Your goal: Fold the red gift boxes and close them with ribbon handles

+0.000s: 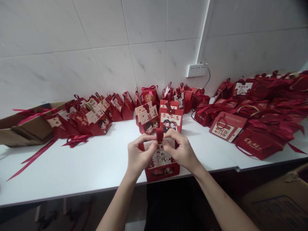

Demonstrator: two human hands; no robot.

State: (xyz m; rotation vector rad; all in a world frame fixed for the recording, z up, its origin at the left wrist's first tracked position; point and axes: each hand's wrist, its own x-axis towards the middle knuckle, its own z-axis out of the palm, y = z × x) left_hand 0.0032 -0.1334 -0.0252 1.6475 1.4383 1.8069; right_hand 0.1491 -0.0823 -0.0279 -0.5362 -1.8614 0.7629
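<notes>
A red gift box point(160, 171) with a cartoon couple on its front stands upright at the white table's front edge. A dark red ribbon loop point(159, 134) rises from its top. My left hand point(141, 150) pinches the box's top at the left of the loop, thumb in front. From the right, my right hand point(179, 148) pinches the same top edge, its thumb close to the other thumb. Just behind stand two more boxes, a cream-topped one point(147, 118) and a red one with a printed couple point(171, 120).
Rows of red boxes point(99, 117) stand at the left beside an open brown carton point(26, 131). Many more red boxes point(260, 141) crowd the right side. A socket point(196, 70) is on the tiled wall. Another carton point(281, 195) sits below at the right.
</notes>
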